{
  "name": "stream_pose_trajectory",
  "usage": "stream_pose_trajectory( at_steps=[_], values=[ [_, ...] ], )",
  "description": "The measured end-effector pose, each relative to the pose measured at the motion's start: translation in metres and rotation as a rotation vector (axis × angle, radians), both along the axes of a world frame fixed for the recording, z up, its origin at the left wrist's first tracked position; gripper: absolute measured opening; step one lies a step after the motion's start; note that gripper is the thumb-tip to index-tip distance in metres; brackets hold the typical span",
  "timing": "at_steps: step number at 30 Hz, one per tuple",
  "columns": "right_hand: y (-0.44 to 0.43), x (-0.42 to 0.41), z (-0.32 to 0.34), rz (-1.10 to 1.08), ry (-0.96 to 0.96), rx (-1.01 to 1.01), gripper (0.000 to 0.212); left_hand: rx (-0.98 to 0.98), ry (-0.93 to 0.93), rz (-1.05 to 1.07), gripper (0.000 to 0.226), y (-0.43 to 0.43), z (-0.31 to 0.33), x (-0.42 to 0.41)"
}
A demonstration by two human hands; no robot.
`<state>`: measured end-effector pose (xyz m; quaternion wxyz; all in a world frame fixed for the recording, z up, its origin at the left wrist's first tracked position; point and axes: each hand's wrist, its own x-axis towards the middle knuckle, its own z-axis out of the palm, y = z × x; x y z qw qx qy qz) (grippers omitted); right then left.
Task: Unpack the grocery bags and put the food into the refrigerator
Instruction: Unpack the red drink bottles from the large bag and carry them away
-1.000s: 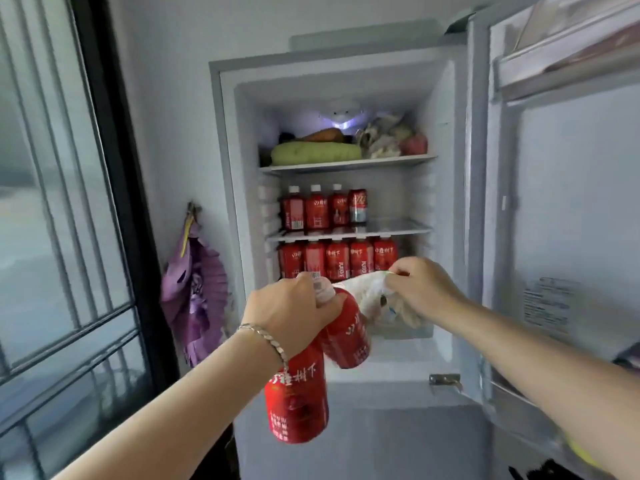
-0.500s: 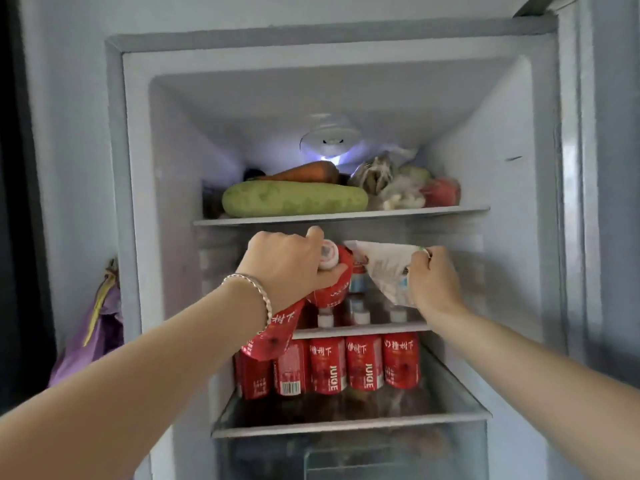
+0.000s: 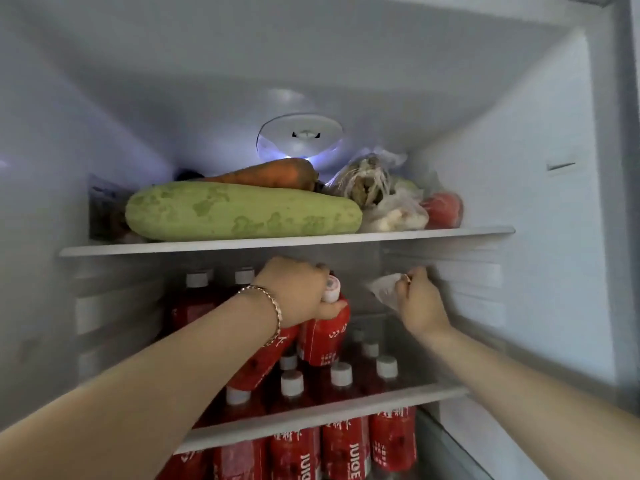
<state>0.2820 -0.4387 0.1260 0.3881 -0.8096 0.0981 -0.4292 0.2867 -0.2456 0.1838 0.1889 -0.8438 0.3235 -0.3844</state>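
Observation:
My left hand point(image 3: 296, 289) reaches into the open refrigerator and grips two red juice bottles point(image 3: 323, 336) by their necks, held tilted over the middle shelf point(image 3: 436, 393). Several more red juice bottles point(image 3: 341, 379) with white caps stand on that shelf. My right hand point(image 3: 417, 303) is closed on a crumpled white plastic bag point(image 3: 382, 287), just under the top shelf point(image 3: 450, 233) on the right.
The top shelf holds a long green squash point(image 3: 242, 213), a carrot point(image 3: 273, 173), bagged vegetables point(image 3: 374, 188) and a tomato point(image 3: 445, 209). Another row of red bottles point(image 3: 346, 448) stands below the middle shelf. The fridge lamp point(image 3: 299, 136) hangs at the back.
The view has closed in on the refrigerator's inside. Both hands have pushed deeper over the middle shelf, the left with its two bottles, the right with the bag.

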Motion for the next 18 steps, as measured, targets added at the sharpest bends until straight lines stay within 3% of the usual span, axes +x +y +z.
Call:
stream_pose_trajectory(
  at_steps=[7, 12, 16, 18],
  values=[
    [-0.014, 0.042, -0.003, -0.017, 0.096, -0.111, 0.015, -0.164, 0.115, -0.09, 0.045, 0.007, 0.006, 0.033],
    [-0.007, 0.044, 0.006, -0.04, 0.607, -0.604, 0.049, -0.233, 0.177, -0.103, 0.047, 0.005, 0.007, 0.05],
    [-0.003, 0.06, 0.013, -0.021, 0.561, -0.652, 0.05, -0.26, 0.196, -0.102, 0.047, 0.008, 0.007, 0.053],
    [-0.004, 0.073, -0.002, 0.118, 0.702, -0.583, 0.048, -0.276, 0.206, -0.106, 0.045, 0.009, 0.006, 0.054]
  ],
)
